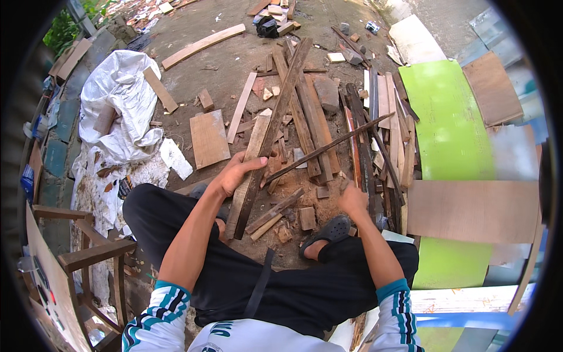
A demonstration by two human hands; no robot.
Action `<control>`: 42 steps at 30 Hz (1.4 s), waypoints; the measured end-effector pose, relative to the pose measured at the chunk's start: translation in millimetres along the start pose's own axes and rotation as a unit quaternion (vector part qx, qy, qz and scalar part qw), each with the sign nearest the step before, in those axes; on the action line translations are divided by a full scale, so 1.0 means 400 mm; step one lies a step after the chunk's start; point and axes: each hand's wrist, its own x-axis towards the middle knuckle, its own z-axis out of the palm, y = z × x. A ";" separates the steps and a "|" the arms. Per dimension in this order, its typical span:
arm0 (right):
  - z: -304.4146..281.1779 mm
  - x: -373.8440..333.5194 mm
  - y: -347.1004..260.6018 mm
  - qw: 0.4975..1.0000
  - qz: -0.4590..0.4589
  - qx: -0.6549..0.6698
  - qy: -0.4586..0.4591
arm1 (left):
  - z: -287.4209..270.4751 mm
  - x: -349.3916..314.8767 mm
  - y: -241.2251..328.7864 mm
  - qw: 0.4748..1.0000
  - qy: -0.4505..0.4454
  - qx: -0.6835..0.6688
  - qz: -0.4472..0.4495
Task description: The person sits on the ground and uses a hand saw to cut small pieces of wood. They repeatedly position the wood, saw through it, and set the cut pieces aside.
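My left hand (pixel 240 172) is closed around wooden pieces in front of me. In its grip, a long dark wooden batten (pixel 287 88) slants from near my left foot up and away. Against its left side lies a shorter, paler wooden strip (pixel 253 141). My right hand (pixel 353 199) is curled and low, above the sawdust by my right shoe; what its fingers hold, if anything, cannot be made out. Between the hands, a thin dark wooden stick (pixel 331 148) lies slantwise across two thicker brown battens (pixel 321 132). Short wood offcuts (pixel 307 218) lie between my feet.
A stack of narrow wood strips (pixel 394 135) lies to the right, beside a green board (pixel 448 117) and a brown panel (pixel 469 211). A white sack (pixel 120 88) and a wooden stool frame (pixel 97 255) stand left. A square board (pixel 209 138) lies ahead.
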 end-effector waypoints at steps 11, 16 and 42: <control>-0.298 -0.255 0.210 0.654 -0.163 0.655 0.342 | 0.041 0.007 -0.025 0.978 0.028 0.186 0.090; -0.305 -0.294 0.133 0.579 -0.176 0.733 0.311 | 0.071 -0.034 0.011 0.896 0.138 0.395 0.150; -0.302 -0.329 -0.032 0.703 -0.463 0.429 0.327 | 0.043 -0.041 -0.013 0.996 -0.072 0.049 -0.035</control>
